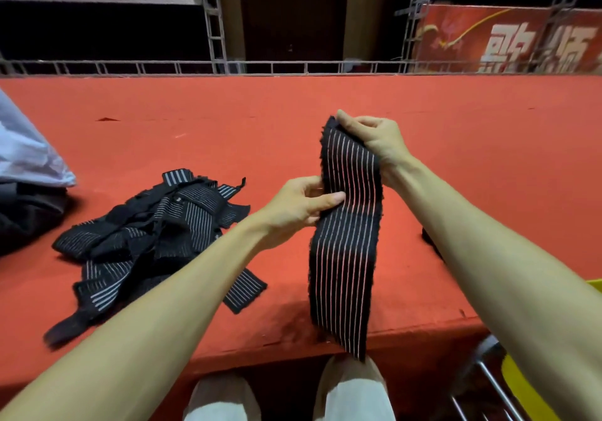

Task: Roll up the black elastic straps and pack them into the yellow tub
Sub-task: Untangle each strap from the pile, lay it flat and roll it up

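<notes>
**Black strap pinched at its top end, not yet rolled**

My right hand [374, 137] has its fingers [346, 120] curled over the top end of the black elastic strap [345, 244] and pinches it there. My left hand [298, 207] pinches the strap's left edge lower down, with the thumb lying across the striped face. From the right fingers the strap runs down and toward me. Its long axis is nearly upright, and the free tail drops past the front edge of the red table [325, 101].

The right hand is at the end where a roll would begin. I judge the next move is to curl that end over while the left hand feeds the length up.

The strap is wide and flat, black with thin pale stripes along its length and fuzzy edges. Well to the left of my left hand, a heap of straps [146, 235] lies tangled and unrolled on the table. The yellow tub [521, 385] shows only as a yellow sliver below my right forearm, off the table; I cannot see inside it.
</notes>
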Action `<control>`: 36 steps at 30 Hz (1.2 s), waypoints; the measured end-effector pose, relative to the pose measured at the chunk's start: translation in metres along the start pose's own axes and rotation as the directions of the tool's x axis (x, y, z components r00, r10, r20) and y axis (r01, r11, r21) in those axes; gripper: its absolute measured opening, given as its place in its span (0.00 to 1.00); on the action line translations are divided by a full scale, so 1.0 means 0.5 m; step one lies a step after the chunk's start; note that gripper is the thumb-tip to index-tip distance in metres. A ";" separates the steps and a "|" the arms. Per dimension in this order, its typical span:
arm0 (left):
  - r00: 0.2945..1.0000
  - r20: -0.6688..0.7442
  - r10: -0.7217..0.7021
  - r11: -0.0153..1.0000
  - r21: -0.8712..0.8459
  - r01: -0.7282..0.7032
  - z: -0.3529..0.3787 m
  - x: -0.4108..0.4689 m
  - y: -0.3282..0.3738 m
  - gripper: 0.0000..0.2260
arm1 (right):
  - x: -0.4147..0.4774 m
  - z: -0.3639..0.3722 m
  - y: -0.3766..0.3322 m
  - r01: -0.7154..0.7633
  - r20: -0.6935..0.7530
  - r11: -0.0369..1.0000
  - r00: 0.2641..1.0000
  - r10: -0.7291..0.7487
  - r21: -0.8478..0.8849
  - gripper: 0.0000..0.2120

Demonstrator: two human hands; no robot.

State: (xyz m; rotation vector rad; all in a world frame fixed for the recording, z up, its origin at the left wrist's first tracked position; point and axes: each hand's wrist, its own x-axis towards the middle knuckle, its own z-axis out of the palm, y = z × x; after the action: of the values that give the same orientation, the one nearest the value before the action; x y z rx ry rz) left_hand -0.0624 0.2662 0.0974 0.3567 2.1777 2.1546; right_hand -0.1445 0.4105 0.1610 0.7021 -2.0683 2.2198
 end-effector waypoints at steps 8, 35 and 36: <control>0.965 -0.021 -0.260 0.961 0.090 0.261 0.014 0.065 -0.216 0.08 | 0.076 -0.076 0.216 -0.082 0.130 0.793 0.971 0.199 -0.604 0.14; 0.965 -0.245 0.095 0.749 0.656 0.093 -0.115 0.063 -0.370 0.14 | 0.118 0.027 0.496 0.066 0.124 0.437 0.987 0.105 -0.897 0.12; 0.963 -0.250 0.102 0.739 0.667 0.095 -0.129 0.045 -0.359 0.13 | 0.111 0.045 0.484 0.093 0.164 0.478 0.980 0.109 -0.873 0.11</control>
State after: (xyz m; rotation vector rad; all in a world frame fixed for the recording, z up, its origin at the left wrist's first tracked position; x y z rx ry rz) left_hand -0.1196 0.2079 -0.0762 0.0792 3.0735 1.3733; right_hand -0.2645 0.3450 -0.0472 0.7663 -2.8296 0.7490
